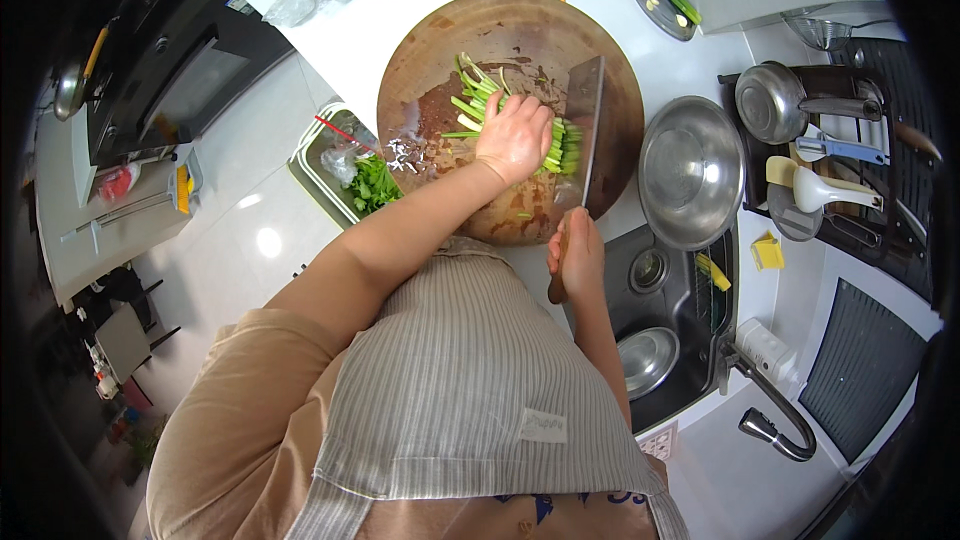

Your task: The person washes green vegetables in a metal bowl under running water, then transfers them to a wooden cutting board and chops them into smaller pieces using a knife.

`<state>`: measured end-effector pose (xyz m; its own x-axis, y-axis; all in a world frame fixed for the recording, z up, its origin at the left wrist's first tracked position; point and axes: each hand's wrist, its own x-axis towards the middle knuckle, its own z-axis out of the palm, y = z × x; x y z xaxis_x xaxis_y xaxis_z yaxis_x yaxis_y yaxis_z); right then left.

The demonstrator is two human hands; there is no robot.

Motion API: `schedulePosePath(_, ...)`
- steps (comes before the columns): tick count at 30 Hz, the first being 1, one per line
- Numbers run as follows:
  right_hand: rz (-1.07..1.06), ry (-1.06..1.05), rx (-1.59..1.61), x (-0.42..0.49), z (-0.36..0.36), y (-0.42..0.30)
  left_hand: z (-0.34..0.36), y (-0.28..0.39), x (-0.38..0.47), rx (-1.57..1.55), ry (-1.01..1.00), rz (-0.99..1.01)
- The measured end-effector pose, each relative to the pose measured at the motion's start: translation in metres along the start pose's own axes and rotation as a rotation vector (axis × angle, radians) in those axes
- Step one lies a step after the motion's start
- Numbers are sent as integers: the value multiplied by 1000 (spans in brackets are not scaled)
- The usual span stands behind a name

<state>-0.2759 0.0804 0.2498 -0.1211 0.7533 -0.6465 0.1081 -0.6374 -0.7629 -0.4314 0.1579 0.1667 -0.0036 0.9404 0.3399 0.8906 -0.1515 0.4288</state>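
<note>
Green celery-like stalks (472, 94) lie across a large round wooden chopping board (420, 37), with cut green pieces (559, 148) bunched at their right end. My left hand (516, 133) presses down on the stalks, its fingers curled over them. My right hand (581, 251) grips the wooden handle of a cleaver (589, 97). The cleaver's broad blade stands on edge just right of the cut pieces and looks slightly blurred. Dark wet patches and small green bits mark the wood around the stalks.
Right of the board sits a steel bowl (691, 172) beside a black sink (622, 270) holding another metal bowl (649, 361). A dish rack (814, 157) stands beyond. A bin (330, 184) with leafy greens (371, 184) is at lower left, an oval plate (664, 0) at upper right.
</note>
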Motion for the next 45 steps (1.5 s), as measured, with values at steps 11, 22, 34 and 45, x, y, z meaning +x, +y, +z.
schedulePosePath(11,-47,-35,-22,-20,-1,-16,1,1,2,0,6,-3)
schedulePosePath(22,28,-63,-37,5,-5,8,1,1,1,14,16,4)
schedulePosePath(34,-68,-16,-48,-17,2,-20,2,-2,0,12,11,-14)
schedulePosePath(45,87,-66,-42,-37,-11,-12,6,-1,-1,14,8,-12)
